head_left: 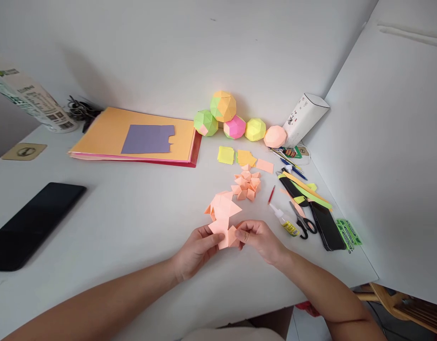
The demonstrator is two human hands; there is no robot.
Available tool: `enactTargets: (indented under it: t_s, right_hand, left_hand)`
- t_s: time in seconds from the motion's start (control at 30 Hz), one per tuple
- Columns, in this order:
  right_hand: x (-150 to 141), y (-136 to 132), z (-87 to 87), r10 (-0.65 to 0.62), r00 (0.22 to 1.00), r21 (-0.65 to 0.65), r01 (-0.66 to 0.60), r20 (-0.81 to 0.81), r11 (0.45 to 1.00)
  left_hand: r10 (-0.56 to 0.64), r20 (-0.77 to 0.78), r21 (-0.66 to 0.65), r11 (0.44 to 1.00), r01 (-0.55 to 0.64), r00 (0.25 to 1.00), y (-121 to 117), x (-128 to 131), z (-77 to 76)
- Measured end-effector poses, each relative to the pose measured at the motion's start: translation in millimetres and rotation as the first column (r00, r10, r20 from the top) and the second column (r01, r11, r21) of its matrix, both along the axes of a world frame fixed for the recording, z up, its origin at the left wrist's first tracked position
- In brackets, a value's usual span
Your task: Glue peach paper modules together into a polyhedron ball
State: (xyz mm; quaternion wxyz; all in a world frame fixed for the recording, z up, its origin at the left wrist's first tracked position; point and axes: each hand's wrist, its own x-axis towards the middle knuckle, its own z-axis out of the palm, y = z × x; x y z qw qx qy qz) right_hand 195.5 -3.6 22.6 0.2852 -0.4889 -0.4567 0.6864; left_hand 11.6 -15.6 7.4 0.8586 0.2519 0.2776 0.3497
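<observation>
Head: glue bottle (286,222), scissors (303,219) near right hand (262,240)

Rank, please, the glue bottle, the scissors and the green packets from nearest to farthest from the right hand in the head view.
1. Glue bottle, just right of the right hand.
2. Scissors, just beyond the bottle.
3. Green packets, far right, past the phone.

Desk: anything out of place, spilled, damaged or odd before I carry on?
The purple sheet on the orange paper stands out: its right edge has a notch, so it is not a full rectangle. The glue bottle lies on its side near the scissors, but no spill shows.
</observation>
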Motion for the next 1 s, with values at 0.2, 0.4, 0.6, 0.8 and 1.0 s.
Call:
enactTargets:
  t_s: [0.2, 0.4, 0.6, 0.8, 1.0]
  right_hand:
    - [-3, -3, 3.0, -0.034, 0.998, 0.025, 0.032, 0.045, 0.999]
    - [-5, -5, 5.3, -0.045, 0.996, 0.053, 0.041, 0.077, 0.998]
    - [-7, -6, 6.6, -0.044, 0.997, 0.079, 0.039, 0.062, 0.996]
    - [-9, -7, 10.0, -0.044, 0.999, 0.077, 0.043, 0.003, 0.996]
    - [-9, -8, 8.5, -0.038, 0.999, 0.092, 0.036, 0.022, 0.995]
  left_hand:
    - [0.028, -0.043, 0.012, 1.0, -0.027, 0.999, 0, 0, -0.8]
    - [0.042, -0.053, 0.008, 0.999, -0.041, 0.998, 0, 0, -1.7]
    - [0.037, -0.039, 0.019, 0.999, -0.036, 0.999, -1, -1, -3.5]
    - [0.008, -0.029, 0.059, 0.998, -0.006, 1.0, 0, -2, -2.0]
    - [0.028, -0.069, 0.053, 0.998, -0.024, 0.997, 0, -1, -4.5]
